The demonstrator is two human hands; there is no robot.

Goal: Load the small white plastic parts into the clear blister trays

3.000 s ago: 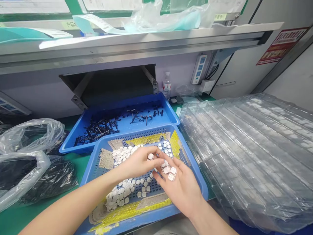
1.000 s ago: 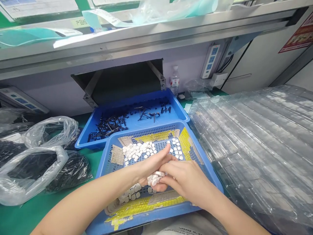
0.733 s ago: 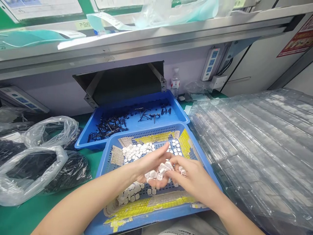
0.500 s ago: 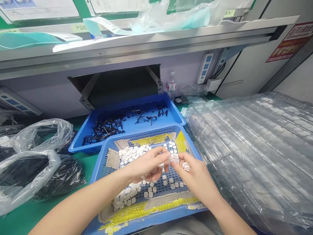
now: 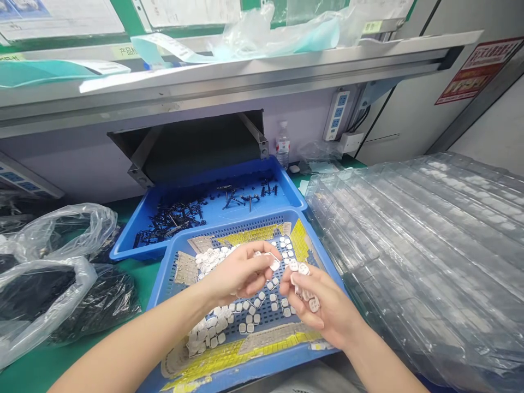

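Observation:
Small white square caps (image 5: 213, 327) lie loose, heaped at the left and scattered elsewhere, in a blue perforated basket (image 5: 164, 278) lined with yellow and grey tape. Above the basket, my left hand (image 5: 245, 270) pinches a white cap (image 5: 274, 263) between thumb and fingertips. Just to its right, my right hand (image 5: 323, 300) is curled around several more white caps (image 5: 305, 295), some showing holed undersides. A small gap separates the two hands. What lies deeper in my left palm is hidden.
Behind the basket, a blue tray (image 5: 204, 215) holds black plastic parts. Stacked clear plastic trays (image 5: 409, 240) cover the right side. Plastic bags with black contents (image 5: 102, 295) sit left. A water bottle (image 5: 283, 146) stands by the wall, under a metal shelf (image 5: 245, 90).
My hands have moved apart after being together. The right hand has turned, so the caps in its palm show. The camera view has shifted slightly.

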